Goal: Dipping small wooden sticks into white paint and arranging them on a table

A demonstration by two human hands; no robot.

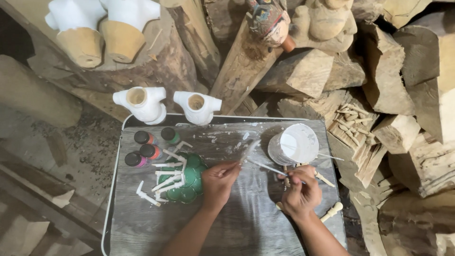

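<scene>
Head camera looked straight down on a grey wooden desk (156, 223) set among split logs (303, 71). The left hand (218, 182) had its grip closed round a thin paintbrush (244, 156), whose pale tip pointed up toward a smear of white paint on the board. The right hand (301, 192) was curled tight about a small wooden peg (286, 169) and a second slim brush (265, 167), just below a tub of white paint (294, 144). More unpainted pegs (332, 211) lay beside that hand near the desk's right edge. Left of the left hand sat a green scalloped dish (187, 182) carrying several white-painted sticks (166, 182). Four small paint bottles (147, 147) with dark caps stood together above the dish. Two white-painted wooden torso shapes (166, 105) rested at the desk's far edge. A heap of bare sticks (353, 121) lay on the logs to the right.
</scene>
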